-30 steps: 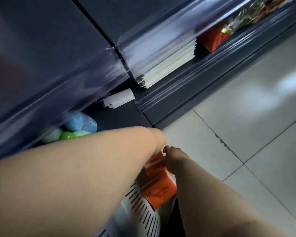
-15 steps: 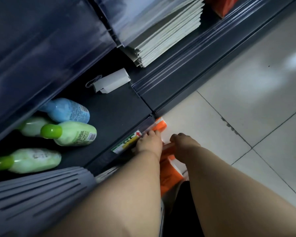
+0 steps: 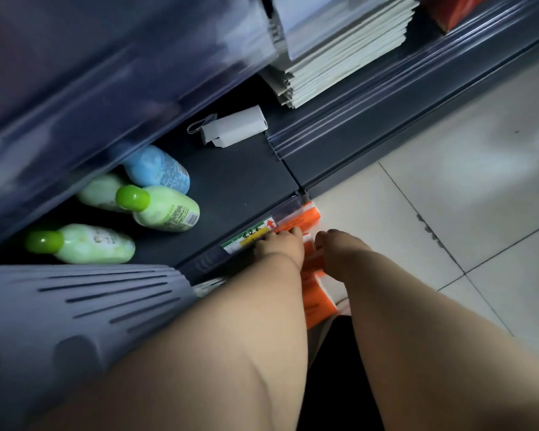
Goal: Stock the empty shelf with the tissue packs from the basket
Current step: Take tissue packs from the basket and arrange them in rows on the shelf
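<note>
Lifting a tissue pack (image 3: 304, 219) up to the shelf (image 3: 240, 181) is the step in hand, I judge; my left hand (image 3: 279, 248) has its fingers curled over the pack's top, right at the shelf's front rail by the price label (image 3: 249, 236); my right hand (image 3: 336, 253) curls round its right side, tips hidden. The pack sits below the rail, not yet on the shelf; more orange packs (image 3: 319, 301) lie under my wrists; the basket (image 3: 206, 285) shows only as a white slatted sliver. Next the pack must clear the rail and land on the bare dark stretch right of the green bottles (image 3: 165, 209) and blue bottle (image 3: 156, 169); a white box (image 3: 234, 126) lies farther back; stacked paper pads (image 3: 339, 66) sit far right; a grey slotted bin (image 3: 75, 306) crowds near left; pale tiled floor (image 3: 448, 197) spreads right; the light is dim.
</note>
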Motion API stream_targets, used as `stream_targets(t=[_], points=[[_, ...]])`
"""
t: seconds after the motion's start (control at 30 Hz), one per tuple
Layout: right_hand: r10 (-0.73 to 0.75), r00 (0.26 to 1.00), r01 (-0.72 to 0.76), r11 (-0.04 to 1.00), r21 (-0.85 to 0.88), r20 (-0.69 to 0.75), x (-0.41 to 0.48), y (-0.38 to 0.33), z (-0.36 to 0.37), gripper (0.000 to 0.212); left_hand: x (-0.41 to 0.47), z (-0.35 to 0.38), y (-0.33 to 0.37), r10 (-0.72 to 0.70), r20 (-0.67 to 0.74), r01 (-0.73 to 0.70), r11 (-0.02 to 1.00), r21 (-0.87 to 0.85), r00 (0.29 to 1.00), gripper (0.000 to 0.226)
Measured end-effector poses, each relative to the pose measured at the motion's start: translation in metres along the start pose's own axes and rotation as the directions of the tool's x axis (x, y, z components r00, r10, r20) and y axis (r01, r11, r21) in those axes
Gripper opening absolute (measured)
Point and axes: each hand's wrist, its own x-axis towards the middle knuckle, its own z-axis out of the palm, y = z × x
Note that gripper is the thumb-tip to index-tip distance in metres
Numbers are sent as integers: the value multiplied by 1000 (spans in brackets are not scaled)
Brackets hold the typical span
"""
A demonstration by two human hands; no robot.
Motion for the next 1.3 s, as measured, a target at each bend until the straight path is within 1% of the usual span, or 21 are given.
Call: stream_targets(t=[0.03, 0.07, 0.1, 0.17, 0.2, 0.23, 0.27, 0.3, 0.33, 0.37, 0.4, 0.43, 0.5, 0.53, 0.57, 0.67, 0.77, 0.9, 1.07, 1.17, 1.3], points=[[8, 1000, -7, 999, 44, -10, -5, -1, -4, 27, -5, -6, -1, 23, 1, -23, 1000, 9, 1000, 46], [-4, 1000, 2, 994, 113, 15, -12, -2, -10, 28, -12, -13, 0, 45, 13, -45, 999, 15, 999, 53], [-42, 999, 37, 979, 202, 22, -20, -4, -13, 31, -18, -20, 0, 60, 19, -60, 998, 13, 998, 59], [-42, 998, 17, 907, 421, 50, -40, -9, -25, 33, -36, -35, 1, 75, -10, -75, 997, -29, 997, 61], [-37, 998, 9, 883, 470, 51, -51, -11, -32, 32, -46, -44, 1, 81, -47, -84, 995, -61, 996, 60], [-23, 998, -4, 884, 468, 52, -62, -12, -41, 30, -56, -52, 1, 90, -93, -99, 991, -87, 992, 58], [-5, 1000, -3, 895, 446, 15, -73, -14, -51, 28, -65, -59, 0, 102, -143, -119, 987, -111, 984, 54], [9, 999, 6, 942, 335, -43, -88, -14, -61, 27, -76, -66, -1, 111, -199, -140, 980, -142, 974, 50], [17, 993, 0, 989, 148, -113, -99, -10, -68, 26, -87, -72, -2, 116, -249, -163, 970, -179, 962, 47], [-21, 979, 11, 999, -47, -203, -111, -6, -76, 25, -99, -79, -5, 117, -298, -186, 959, -215, 947, 43], [-58, 963, 25, 992, -127, -264, -123, -5, -82, 25, -111, -86, -7, 120, -342, -210, 947, -242, 932, 41], [-83, 958, 42, 987, -152, -275, -133, -5, -86, 24, -122, -92, -8, 127, -375, -237, 935, -263, 918, 39], [-118, 949, 99, 992, -77, -293, -161, -9, -92, 21, -148, -102, -12, 148, -442, -301, 906, -299, 885, 37], [-126, 928, 114, 992, -54, -351, -177, -11, -94, 19, -163, -107, -14, 162, -478, -337, 890, -307, 863, 37], [-156, 907, 140, 988, -70, -391, -188, -12, -100, 17, -176, -112, -16, 175, -513, -371, 876, -309, 840, 37], [-239, 843, 178, 969, -170, -481, -226, -20, -113, 25, -215, -123, -24, 198, -620, -455, 843, -288, 759, 38], [-296, 778, 217, 954, -206, -553, -267, -31, -116, 20, -253, -131, -39, 202, -727, -519, 820, -242, 657, 39], [-345, 678, 289, 937, -197, -650, -315, -45, -108, 18, -303, -133, -63, 166, -821, -571, 790, -220, 546, 49], [-406, 601, 393, 900, -189, -688, -355, -66, -101, 24, -348, -129, -91, 83, -894, -591, 776, -220, 441, 51], [-457, 570, 437, 872, -218, -683, -373, -81, -98, 32, -368, -127, -112, 49, -908, -573, 790, -220, 416, 50], [-506, 556, 490, 840, -231, -659, -387, -107, -93, 37, -391, -122, -148, -3, -918, -540, 808, -237, 398, 50]])
